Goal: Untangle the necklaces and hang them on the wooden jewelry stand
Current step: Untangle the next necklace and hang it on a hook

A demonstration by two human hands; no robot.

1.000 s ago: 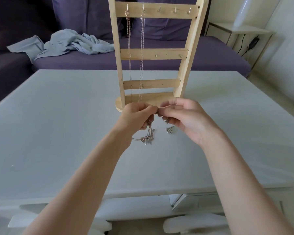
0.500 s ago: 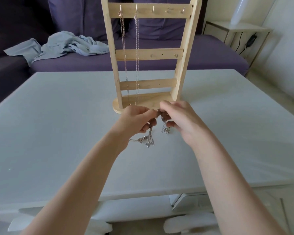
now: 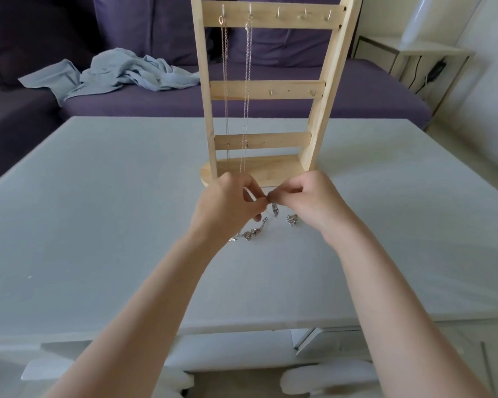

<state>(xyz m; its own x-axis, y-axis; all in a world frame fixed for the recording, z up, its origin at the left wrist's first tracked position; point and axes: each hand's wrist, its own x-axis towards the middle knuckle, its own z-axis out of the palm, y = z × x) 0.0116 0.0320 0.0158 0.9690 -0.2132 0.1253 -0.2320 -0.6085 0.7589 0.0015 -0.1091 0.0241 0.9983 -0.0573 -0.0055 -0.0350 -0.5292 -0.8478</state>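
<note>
A wooden jewelry stand (image 3: pixel 319 96) rises from the middle of the white table (image 3: pixel 98 211). Two thin chains (image 3: pixel 246 96) hang from the two leftmost hooks of its top bar. Just in front of its base, my left hand (image 3: pixel 227 205) and my right hand (image 3: pixel 311 202) pinch the same silver necklace tangle (image 3: pixel 252 234) between their fingertips. Part of the tangle dangles below the fingers onto the table, and a small silver clump (image 3: pixel 292 219) lies under my right hand.
A purple sofa (image 3: pixel 357 90) runs behind the table, with a crumpled light blue cloth (image 3: pixel 121 73) on its seat. A pale side table (image 3: pixel 414 53) with a dark cable stands at the back right.
Both hands stayed pinched together on the tangle and sank slightly toward the table. More of the chain now lies on the table below my left hand.
</note>
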